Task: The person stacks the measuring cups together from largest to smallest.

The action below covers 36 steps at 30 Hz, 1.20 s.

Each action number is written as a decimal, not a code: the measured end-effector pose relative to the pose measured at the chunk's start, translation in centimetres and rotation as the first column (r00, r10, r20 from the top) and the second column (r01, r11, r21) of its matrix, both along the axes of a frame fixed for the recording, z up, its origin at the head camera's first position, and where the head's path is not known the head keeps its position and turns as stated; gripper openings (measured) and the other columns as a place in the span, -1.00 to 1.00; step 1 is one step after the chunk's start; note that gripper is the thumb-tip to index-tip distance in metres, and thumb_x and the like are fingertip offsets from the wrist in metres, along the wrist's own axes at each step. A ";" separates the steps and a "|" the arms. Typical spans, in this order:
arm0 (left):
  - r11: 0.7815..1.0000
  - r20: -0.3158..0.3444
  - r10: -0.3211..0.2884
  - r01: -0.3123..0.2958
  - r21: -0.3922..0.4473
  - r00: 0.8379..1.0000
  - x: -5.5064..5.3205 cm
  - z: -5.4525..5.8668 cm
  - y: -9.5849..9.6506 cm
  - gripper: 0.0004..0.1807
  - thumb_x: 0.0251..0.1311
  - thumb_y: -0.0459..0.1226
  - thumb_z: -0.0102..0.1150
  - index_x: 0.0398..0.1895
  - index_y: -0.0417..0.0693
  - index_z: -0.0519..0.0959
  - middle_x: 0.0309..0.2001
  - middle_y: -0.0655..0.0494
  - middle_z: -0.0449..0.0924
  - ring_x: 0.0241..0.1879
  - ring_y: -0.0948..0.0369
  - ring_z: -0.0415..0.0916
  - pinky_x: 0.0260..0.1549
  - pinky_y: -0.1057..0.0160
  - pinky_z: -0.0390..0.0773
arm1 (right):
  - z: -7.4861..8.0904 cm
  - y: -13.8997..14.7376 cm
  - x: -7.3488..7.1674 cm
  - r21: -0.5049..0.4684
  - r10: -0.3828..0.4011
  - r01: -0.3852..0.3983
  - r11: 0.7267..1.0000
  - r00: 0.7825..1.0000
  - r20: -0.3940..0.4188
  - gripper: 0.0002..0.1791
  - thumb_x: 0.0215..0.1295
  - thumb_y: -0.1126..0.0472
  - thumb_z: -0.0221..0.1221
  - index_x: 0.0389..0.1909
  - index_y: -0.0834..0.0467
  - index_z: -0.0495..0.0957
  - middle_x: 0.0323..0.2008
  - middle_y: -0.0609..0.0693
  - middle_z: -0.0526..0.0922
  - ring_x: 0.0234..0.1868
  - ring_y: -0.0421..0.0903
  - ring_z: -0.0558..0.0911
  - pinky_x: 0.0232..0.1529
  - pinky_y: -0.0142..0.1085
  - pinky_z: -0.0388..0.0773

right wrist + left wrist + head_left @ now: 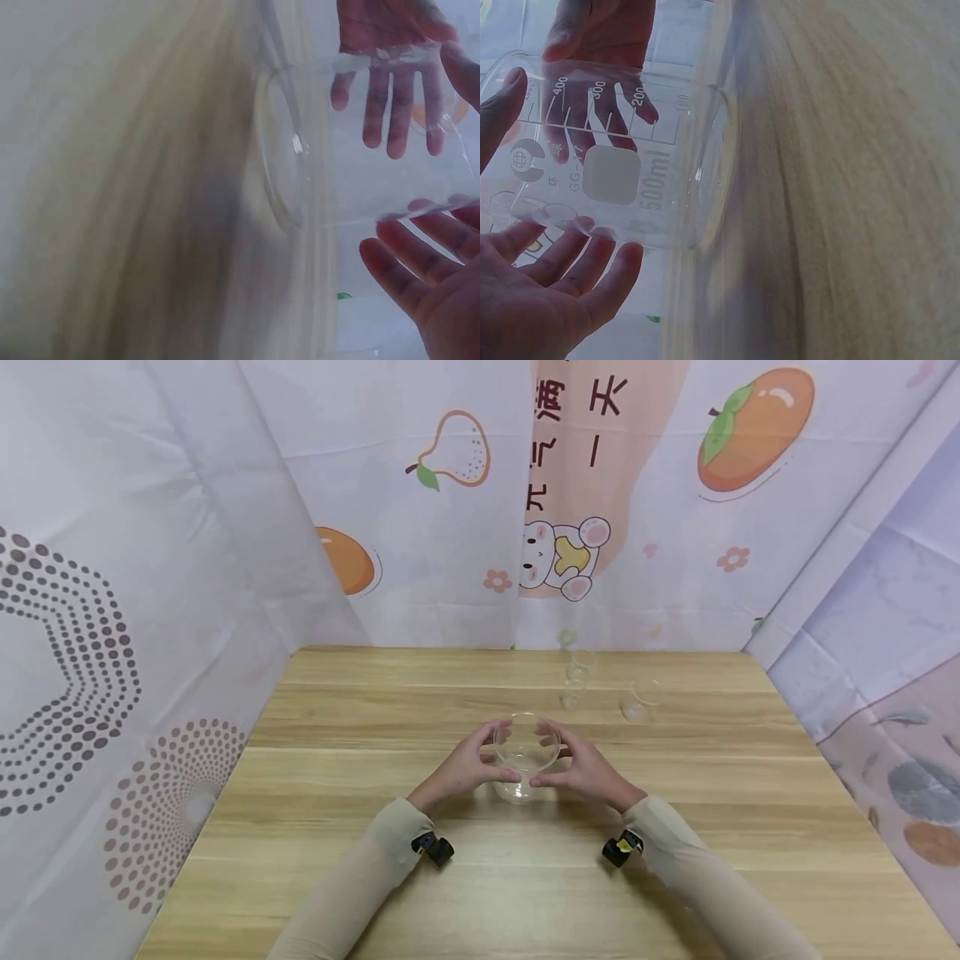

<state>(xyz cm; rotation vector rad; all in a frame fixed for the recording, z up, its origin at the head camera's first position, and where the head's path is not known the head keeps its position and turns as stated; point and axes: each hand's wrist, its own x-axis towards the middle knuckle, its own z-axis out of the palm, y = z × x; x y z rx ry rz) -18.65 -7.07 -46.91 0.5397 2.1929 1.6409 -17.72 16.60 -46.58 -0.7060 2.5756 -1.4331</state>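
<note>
A clear glass beaker (527,745) stands upright between my two hands near the middle of the table. White print on its side, with a 500ml mark and a scale, shows in the left wrist view on the beaker (611,174). My left hand (467,770) holds its left side, thumb toward me and fingers curving round the glass. From the right, my right hand (591,772) grips it the same way. In the right wrist view, the fingers (420,259) lie along the wall, and the base sits close at the wooden surface.
Farther back to the right, a smaller clear beaker (641,703) stands on the wooden table (360,860). Two more small glass vessels are nearby, one (577,672) at the back and a tinier one (570,701) before it. Printed curtains (450,568) enclose the table's back and sides.
</note>
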 end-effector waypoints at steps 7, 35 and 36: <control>1.000 -0.012 -0.012 0.012 -0.001 1.000 -0.1 -0.2 0.1 0.01 0.04 -0.28 0.45 0.52 -0.08 0.07 0.48 -0.16 0.14 0.43 -0.07 0.16 0.34 -0.08 0.37 | 0.8 0.7 -0.5 0.086 0.054 -0.052 0.995 0.998 -0.023 0.00 -0.01 0.06 0.48 0.44 0.17 0.18 0.26 0.23 0.46 0.18 0.17 0.50 0.10 0.10 0.56; 1.000 -0.030 -0.011 0.010 -0.010 1.000 -0.5 -0.4 -0.2 -0.01 -0.01 -0.21 0.49 0.48 -0.07 0.15 0.45 0.01 0.24 0.46 -0.06 0.14 0.35 -0.05 0.37 | 4.6 2.5 -2.0 0.393 0.129 -0.092 0.915 0.989 -0.070 -0.33 0.14 0.03 0.38 0.20 0.30 0.48 0.16 0.23 0.56 0.19 0.20 0.53 0.20 0.10 0.50; 1.000 -0.032 -0.012 0.012 -0.011 0.999 -0.6 -0.4 -0.2 -0.02 -0.01 -0.21 0.49 0.48 -0.06 0.15 0.45 0.01 0.23 0.46 -0.06 0.14 0.35 -0.05 0.37 | 4.8 2.6 -2.1 0.407 0.127 -0.087 0.909 0.989 -0.072 -0.36 0.16 0.04 0.36 0.19 0.31 0.49 0.16 0.23 0.57 0.18 0.20 0.54 0.17 0.10 0.52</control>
